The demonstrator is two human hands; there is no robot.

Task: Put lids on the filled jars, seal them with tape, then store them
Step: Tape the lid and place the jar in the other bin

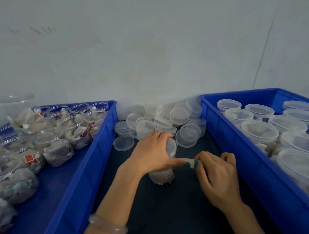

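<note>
Centre of the frame, and the jar (162,176) stands upright on the dark mat (181,215), its long axis vertical, the clear lid (172,146) already on top; the left hand (151,153) comes over it from the left, fingers curled over the lid's far edge and the thumb (174,161) stretched out to the right across the jar's side, just under the lid; the right hand (219,179) sits just right of the jar, fingers bunched and pinching what looks like a short pale strip of tape (192,161) at the thumb's tip, though blur makes the strip hard to read; so the strip lies level, across the jar's upright axis, and the seam it has to cover is immediately left of the right hand; my call is that the sealing is under way and the right hand is the one placed to carry the tape round; for storing, the blue crate at right (229,136), full of lidded jars (259,130), is nearer the right hand, while the blue crate at left (96,140) holds open filled jars (56,148); loose lids (168,117) are heaped just above the hands; as for writing, red-and-white tags (29,158) show among the pouches at left, but no lettering on them is legible, and no brand is visible anywhere.
</note>
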